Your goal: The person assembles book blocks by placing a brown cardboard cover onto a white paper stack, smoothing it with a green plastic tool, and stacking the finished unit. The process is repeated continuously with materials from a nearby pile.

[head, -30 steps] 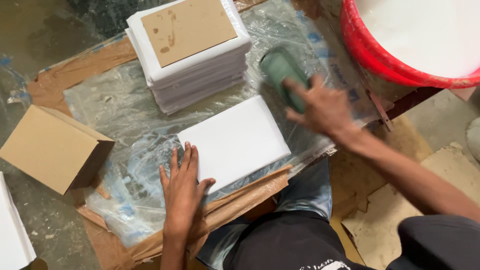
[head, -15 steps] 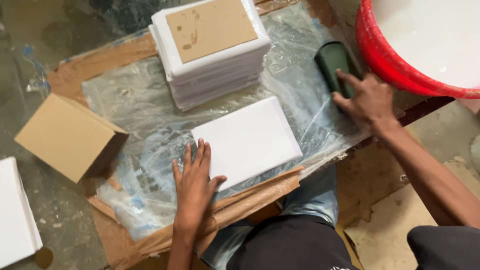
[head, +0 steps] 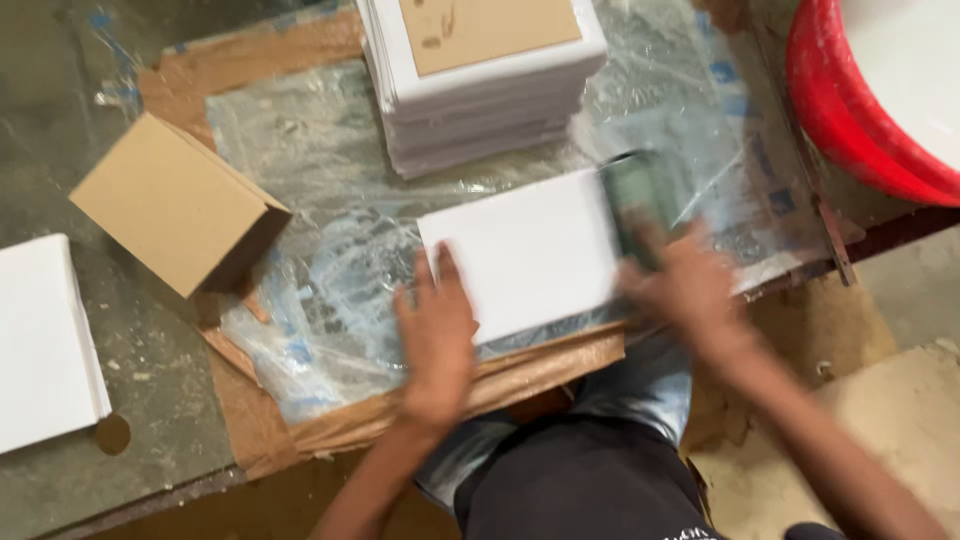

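A white rectangular tile point(head: 525, 250) lies flat on clear plastic sheeting in front of me. My left hand point(head: 436, 335) rests flat with spread fingers on the tile's near left corner. My right hand point(head: 690, 290), blurred by motion, grips a dark green block-shaped pad point(head: 640, 200) that sits at the tile's right edge. Behind the tile stands a stack of white tiles point(head: 485, 85) with a brown cardboard sheet on top.
A red tub point(head: 865, 120) holding white liquid stands at the far right. A closed brown cardboard box point(head: 175, 205) sits to the left, and a white slab point(head: 45, 340) lies at the left edge. Crumpled plastic point(head: 330, 170) over brown cardboard covers the work surface.
My right hand has brought the green pad from beside the red tub leftward onto the tile's right edge. My left hand has stayed on the tile's corner.
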